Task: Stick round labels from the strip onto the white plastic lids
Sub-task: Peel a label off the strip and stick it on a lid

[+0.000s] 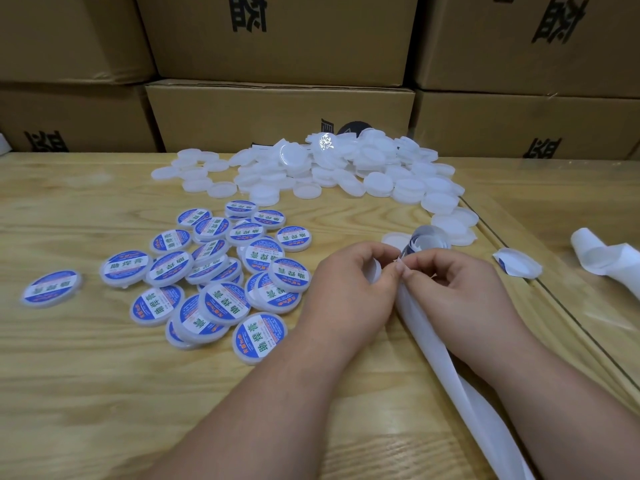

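Your hands meet at the label strip, lids piled beyond.

Cardboard boxes (277, 39) back the tabletop (86, 393); plain white lids (329, 171) heap at the far side, labelled lids (207, 271) lie left. The strip (450, 368) runs between your forearms. Your left hand (346, 289) curls round a lid; your right hand (453, 285) keeps its grip pinching the strip's end.

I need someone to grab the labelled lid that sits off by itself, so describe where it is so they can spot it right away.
Start at the wooden table and find the cluster of blue-labelled lids left of the hands. Look further left to the stray lid. It alone lies apart, touching no other lid, nearest the table's left side.
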A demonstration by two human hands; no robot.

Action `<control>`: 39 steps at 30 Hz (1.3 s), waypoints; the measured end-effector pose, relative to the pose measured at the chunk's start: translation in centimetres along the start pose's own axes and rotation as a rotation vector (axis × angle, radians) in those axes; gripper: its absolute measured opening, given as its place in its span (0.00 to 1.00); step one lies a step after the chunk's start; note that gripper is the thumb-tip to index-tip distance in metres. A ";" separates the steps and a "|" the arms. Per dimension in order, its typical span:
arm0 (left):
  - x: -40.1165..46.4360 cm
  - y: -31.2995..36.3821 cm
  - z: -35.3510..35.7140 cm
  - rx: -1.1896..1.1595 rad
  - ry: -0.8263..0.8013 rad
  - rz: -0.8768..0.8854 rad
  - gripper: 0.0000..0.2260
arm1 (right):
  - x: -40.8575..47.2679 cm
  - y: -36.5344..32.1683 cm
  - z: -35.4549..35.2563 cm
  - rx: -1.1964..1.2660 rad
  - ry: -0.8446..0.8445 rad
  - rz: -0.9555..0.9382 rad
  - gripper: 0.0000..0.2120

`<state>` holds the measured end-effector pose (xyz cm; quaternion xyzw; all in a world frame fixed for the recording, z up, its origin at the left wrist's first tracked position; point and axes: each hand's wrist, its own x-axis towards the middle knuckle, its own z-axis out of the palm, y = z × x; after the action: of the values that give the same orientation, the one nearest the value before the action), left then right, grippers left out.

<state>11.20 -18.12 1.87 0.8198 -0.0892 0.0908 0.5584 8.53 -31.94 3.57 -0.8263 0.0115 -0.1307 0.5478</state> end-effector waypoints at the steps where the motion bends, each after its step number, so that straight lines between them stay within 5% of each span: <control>1: 0.0 0.0 0.0 -0.005 0.003 -0.007 0.04 | 0.0 0.0 0.0 0.001 -0.002 -0.001 0.07; 19: 0.1 0.9 -0.8 -0.310 0.294 -0.166 0.12 | 0.7 0.9 -0.2 0.023 0.102 0.024 0.10; 28: -0.3 1.4 -0.6 -0.344 0.187 -0.136 0.12 | 0.3 0.1 0.0 -0.076 0.151 -0.309 0.15; 39: -0.2 1.2 -0.8 -0.348 0.154 -0.150 0.12 | 0.1 -0.4 0.0 -0.157 0.168 -0.350 0.15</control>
<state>10.66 -17.83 3.17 0.7060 0.0008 0.0944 0.7018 8.61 -31.84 3.97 -0.8421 -0.0762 -0.2911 0.4476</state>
